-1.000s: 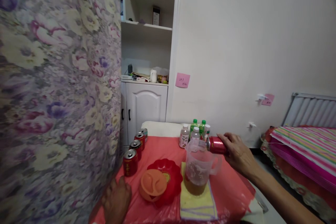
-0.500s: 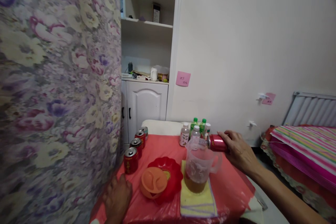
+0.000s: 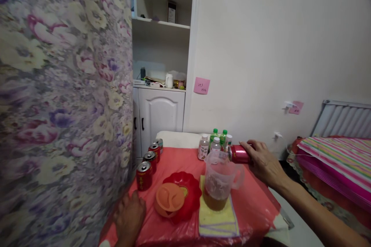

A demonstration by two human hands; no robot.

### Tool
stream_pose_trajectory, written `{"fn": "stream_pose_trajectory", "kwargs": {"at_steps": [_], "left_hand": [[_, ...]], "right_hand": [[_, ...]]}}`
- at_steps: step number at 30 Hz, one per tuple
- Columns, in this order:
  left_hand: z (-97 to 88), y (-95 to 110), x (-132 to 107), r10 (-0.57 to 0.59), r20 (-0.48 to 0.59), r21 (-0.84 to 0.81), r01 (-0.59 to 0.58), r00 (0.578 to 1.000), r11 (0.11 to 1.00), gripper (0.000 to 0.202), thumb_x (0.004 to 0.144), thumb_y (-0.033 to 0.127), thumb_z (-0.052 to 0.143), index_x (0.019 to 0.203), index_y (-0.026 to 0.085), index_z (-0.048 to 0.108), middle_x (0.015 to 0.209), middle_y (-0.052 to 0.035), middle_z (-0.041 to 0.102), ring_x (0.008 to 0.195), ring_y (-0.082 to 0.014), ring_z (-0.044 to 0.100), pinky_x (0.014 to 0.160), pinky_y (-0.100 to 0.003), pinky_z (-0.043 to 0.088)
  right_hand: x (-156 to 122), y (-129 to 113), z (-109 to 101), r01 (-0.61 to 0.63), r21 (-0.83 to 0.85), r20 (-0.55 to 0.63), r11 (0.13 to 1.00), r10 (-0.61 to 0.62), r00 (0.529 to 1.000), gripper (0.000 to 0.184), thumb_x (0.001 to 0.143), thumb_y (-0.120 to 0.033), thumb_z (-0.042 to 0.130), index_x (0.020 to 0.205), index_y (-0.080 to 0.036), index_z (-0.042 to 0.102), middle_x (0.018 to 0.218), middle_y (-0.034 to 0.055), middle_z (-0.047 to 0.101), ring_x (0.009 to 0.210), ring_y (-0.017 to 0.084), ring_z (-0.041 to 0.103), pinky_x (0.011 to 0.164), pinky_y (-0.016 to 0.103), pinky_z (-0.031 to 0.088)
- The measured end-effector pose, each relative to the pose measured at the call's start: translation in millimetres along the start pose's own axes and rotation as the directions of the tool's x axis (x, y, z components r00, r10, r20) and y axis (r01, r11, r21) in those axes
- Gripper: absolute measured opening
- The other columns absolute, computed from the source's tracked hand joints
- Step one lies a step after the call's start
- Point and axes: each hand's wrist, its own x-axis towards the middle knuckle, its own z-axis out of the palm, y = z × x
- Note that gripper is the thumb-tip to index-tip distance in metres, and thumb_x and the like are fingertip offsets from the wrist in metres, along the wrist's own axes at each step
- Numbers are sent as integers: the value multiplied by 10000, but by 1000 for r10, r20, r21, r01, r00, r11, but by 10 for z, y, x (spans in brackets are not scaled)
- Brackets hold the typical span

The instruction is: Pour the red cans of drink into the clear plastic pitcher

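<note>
My right hand grips a red drink can, tipped on its side with its mouth over the rim of a clear plastic jug. Brown liquid fills the jug's bottom, and the jug stands on a yellow cloth. My left hand rests flat on the red table cover at the near left edge, fingers together, holding nothing. Nearest to it are a red can and an orange divided dish lying on a red scalloped plate.
More cans line the table's left side. Several small bottles stand at the back. A flowered curtain hangs close on the left. Behind are a white cupboard with shelves, and a bed with a striped cover at right.
The view has drifted slightly. My right hand still holds the can tipped at the jug's rim, and my left hand stays on the table edge.
</note>
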Motion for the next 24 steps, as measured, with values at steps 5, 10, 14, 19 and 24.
{"fn": "stream_pose_trajectory", "kwargs": {"at_steps": [5,10,14,19,24], "left_hand": [[-53,20,6,-4,20,-3,4,1000,1000,459,1004,250,279,1297,125,609,1270,-201,636,1094,-337,646,819,-407,441],[-65,24,13,-13,33,-12,13,999,1000,457,1005,256,285,1296,133,615,1286,-206,632,1092,-336,653,814,-404,445],[-66,31,15,-9,30,-9,9,1000,1000,466,1006,255,276,1303,125,610,1297,-216,627,1091,-345,654,809,-411,444],[-78,33,9,-9,31,-7,9,999,1000,473,1006,258,275,1314,124,607,1294,-213,632,1086,-342,658,820,-412,438],[-73,33,11,-15,34,-18,15,999,1000,466,1006,262,284,1306,129,614,1285,-211,636,1090,-345,656,801,-416,447]], "right_hand": [[13,-11,-16,13,-6,11,1000,-13,1000,596,835,-39,544,1409,-197,538,1248,178,601,1085,317,558,862,434,574],[22,-8,-28,4,-4,38,1000,-4,999,610,820,-22,536,1399,-211,536,1265,167,588,1101,320,547,850,431,583],[47,-6,-59,5,-17,43,1000,-5,999,598,823,-20,530,1386,-223,544,1265,160,592,1101,311,549,845,419,583],[81,-18,-108,-6,-52,56,999,9,998,584,829,-29,532,1376,-233,554,1289,156,601,1118,306,561,818,389,582],[104,-11,-150,-15,-52,81,999,20,996,598,835,-33,528,1402,-222,535,1301,157,602,1133,318,555,816,397,581]]}}
